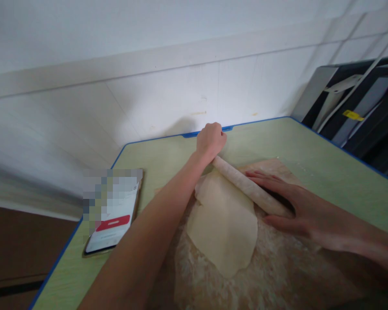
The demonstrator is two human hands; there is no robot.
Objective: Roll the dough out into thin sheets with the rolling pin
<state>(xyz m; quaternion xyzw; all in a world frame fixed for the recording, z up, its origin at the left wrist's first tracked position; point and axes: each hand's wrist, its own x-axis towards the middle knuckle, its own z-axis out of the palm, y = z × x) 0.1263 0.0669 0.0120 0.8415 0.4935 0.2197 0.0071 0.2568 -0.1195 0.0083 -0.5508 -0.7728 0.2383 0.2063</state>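
Observation:
A pale, flour-dusted rolling pin (250, 185) lies slantwise along the upper right edge of a thin sheet of dough (224, 224). My right hand (287, 202) holds the pin's near end between the thumb and the stretched fingers. My left hand (211, 140) is closed in a fist at the pin's far end, with the wrist close beside that end. What the fist holds, if anything, is hidden. The dough is flat and uneven in outline, with a small tear or fold at its upper left. Beneath it lies a floury brown board or mat (197, 275).
A phone (116, 215) with a lit screen lies on the green, blue-edged table (261, 137), left of my left forearm. A white wall (168, 94) stands behind the table. Dark and grey flat items (349, 103) lean beyond the right edge.

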